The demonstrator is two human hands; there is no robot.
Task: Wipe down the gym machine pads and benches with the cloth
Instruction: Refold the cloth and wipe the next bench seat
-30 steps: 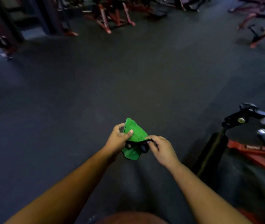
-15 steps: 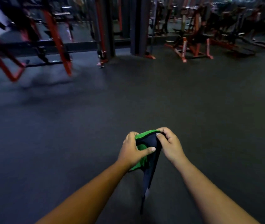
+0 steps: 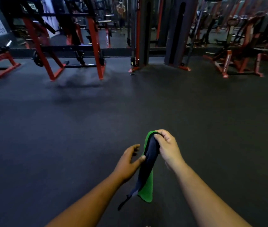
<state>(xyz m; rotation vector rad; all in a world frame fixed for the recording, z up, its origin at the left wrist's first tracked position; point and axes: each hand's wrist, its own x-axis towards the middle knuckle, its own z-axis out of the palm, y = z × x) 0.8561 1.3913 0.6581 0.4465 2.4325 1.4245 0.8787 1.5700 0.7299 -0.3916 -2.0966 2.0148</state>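
Head view, cloth (image 3: 148,169) hung mid-air over floor (image 3: 64,145), well short of machines (image 3: 74,43): pinched at top fold in curled right hand (image 3: 166,147), brushed by thumb of loosely spread left hand (image 3: 128,161); best refolded flat before wiping.

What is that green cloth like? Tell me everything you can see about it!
The green cloth looks soft. It hangs down long and floppy in the air above the dark floor, touching no machine. A dark navy piece with a thin strap end lies against it; whether that is part of the cloth is unclear. The right hand grips the bundle at the top, and the left hand's thumb touches its side.
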